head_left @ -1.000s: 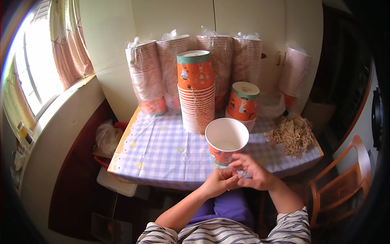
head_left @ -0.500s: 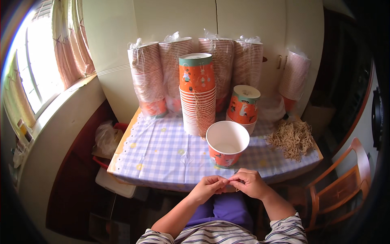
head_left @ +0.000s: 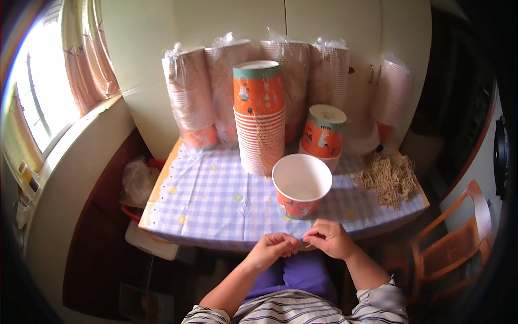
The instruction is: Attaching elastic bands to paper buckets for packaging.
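My left hand [head_left: 277,249] and my right hand [head_left: 330,238] are held close together over my lap, at the table's front edge. The fingers of both are pinched. A short bit of pale twine [head_left: 308,246] shows at the right fingertips; most of it is hidden or too thin to follow, and the left hand's hold on it is hard to make out. Just beyond my hands an orange paper bucket [head_left: 302,183] with a white inside stands upright, open end up, with nothing seen in it.
Behind it rise a tall stack of upturned buckets [head_left: 260,119] with twine hanging down its side and a shorter stack [head_left: 324,132]. Plastic-wrapped stacks [head_left: 189,102] line the back. A tan twine heap [head_left: 389,179] lies right on the checked tablecloth [head_left: 216,200]. A wooden chair [head_left: 453,243] stands right.
My hands have drawn slightly apart, leaving a small gap between the fingertips. The view has shifted a little; the buckets and the twine heap stay where they were on the table.
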Demonstrator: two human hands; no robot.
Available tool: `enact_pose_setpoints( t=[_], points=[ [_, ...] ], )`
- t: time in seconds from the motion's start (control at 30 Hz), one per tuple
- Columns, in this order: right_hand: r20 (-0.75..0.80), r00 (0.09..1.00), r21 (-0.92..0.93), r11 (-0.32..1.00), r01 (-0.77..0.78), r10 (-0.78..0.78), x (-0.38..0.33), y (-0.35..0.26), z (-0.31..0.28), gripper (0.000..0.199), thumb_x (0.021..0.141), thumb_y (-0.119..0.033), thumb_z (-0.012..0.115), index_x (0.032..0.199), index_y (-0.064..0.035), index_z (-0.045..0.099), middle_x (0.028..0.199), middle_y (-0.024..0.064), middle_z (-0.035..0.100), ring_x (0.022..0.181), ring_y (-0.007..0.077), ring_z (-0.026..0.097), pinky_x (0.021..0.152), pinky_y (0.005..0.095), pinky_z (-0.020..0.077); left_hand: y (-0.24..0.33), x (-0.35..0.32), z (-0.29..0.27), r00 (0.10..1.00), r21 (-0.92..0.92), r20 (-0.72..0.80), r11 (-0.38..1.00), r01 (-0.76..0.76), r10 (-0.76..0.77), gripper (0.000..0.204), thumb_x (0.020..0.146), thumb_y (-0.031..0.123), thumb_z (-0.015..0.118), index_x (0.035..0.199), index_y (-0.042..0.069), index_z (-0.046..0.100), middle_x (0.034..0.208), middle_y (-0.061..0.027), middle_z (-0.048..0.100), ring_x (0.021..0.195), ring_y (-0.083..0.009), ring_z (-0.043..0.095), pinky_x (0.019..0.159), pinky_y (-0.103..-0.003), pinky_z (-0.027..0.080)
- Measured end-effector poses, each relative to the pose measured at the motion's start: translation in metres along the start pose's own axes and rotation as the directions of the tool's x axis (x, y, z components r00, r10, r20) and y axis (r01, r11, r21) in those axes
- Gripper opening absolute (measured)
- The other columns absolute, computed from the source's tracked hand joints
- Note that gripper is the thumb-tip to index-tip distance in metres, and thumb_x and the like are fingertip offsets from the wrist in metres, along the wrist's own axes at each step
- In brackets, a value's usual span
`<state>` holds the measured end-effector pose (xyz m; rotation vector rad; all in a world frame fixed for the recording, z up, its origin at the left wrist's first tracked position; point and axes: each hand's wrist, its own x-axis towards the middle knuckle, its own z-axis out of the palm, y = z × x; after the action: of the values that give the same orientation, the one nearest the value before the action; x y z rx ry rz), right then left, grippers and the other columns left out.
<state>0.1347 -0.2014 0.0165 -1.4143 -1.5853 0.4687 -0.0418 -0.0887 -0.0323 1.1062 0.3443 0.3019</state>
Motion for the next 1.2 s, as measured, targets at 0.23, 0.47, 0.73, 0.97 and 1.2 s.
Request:
enact_pose_setpoints(
  t=[0.23, 0.47, 0.73, 0.97, 1.2],
  points=[
    [-0.039, 0.999, 0.319, 0.947, -0.02, 0.034, 0.006, 0.022, 0.013, 0.015, 0.08, -0.009, 0.069, 0.095, -0.004, 0.07, 0.084, -0.0005, 0.053, 0.083, 0.0075, 0.054, 0.069, 0.0208, 0.0464, 0.014, 0.003, 0.007, 1.0, -0.046, -0.009, 0.998, 0.029, -0.03, 0.025, 0.092, 0.026, 0.057, 0.093, 0.002, 0.065, 0.08, 0.0002, 0.061, 0.068, -0.0054, 0.051, 0.063, -0.018, 0.042],
    [-0.036, 0.989, 0.073, 0.986, 0.146, -0.144, 0.003, 0.012, 0.019, 0.026, 0.081, -0.002, 0.063, 0.107, -0.004, 0.066, 0.089, 0.003, 0.049, 0.079, 0.0103, 0.051, 0.071, 0.0211, 0.0437, 0.008, 0.003, 0.004, 0.997, -0.214, 0.005, 0.974, 0.071, -0.071, 0.024, 0.092, 0.024, 0.055, 0.093, 0.002, 0.064, 0.083, -0.0014, 0.062, 0.068, -0.0066, 0.051, 0.064, -0.019, 0.044],
    [0.086, 0.994, 0.141, 0.989, 0.048, -0.061, 0.004, 0.006, 0.014, 0.047, 0.079, 0.003, 0.052, 0.125, -0.006, 0.052, 0.085, 0.0039, 0.045, 0.071, 0.0108, 0.047, 0.062, 0.021, 0.0425, 0.003, 0.006, 0.0, 0.995, -0.227, -0.019, 0.97, 0.089, -0.095, 0.022, 0.092, 0.023, 0.056, 0.092, 0.002, 0.064, 0.082, -0.0029, 0.063, 0.068, -0.0072, 0.053, 0.064, -0.02, 0.044],
    [0.109, 0.994, 0.11, 0.994, -0.016, 0.004, 0.008, 0.004, 0.013, 0.037, 0.076, 0.004, 0.059, 0.112, -0.0058, 0.058, 0.088, 0.0025, 0.048, 0.073, 0.0089, 0.05, 0.061, 0.0199, 0.0431, 0.003, 0.005, 0.0, 0.996, 0.014, -0.09, 1.0, 0.02, -0.019, 0.022, 0.09, 0.023, 0.06, 0.091, 0.002, 0.064, 0.077, -0.0019, 0.062, 0.068, -0.0057, 0.053, 0.062, -0.019, 0.043],
    [0.027, 0.988, -0.084, 0.984, 0.155, -0.153, 0.0, 0.01, 0.016, 0.015, 0.075, 0.001, 0.064, 0.087, -0.0031, 0.057, 0.084, 0.0082, 0.054, 0.075, 0.0222, 0.058, 0.064, 0.0306, 0.0485, -0.005, 0.002, 0.01, 0.974, 0.268, -0.161, 0.957, -0.109, 0.157, 0.018, 0.09, 0.014, 0.059, 0.091, -0.003, 0.064, 0.076, -0.0007, 0.062, 0.067, -0.0045, 0.052, 0.061, -0.019, 0.043]
  ],
)
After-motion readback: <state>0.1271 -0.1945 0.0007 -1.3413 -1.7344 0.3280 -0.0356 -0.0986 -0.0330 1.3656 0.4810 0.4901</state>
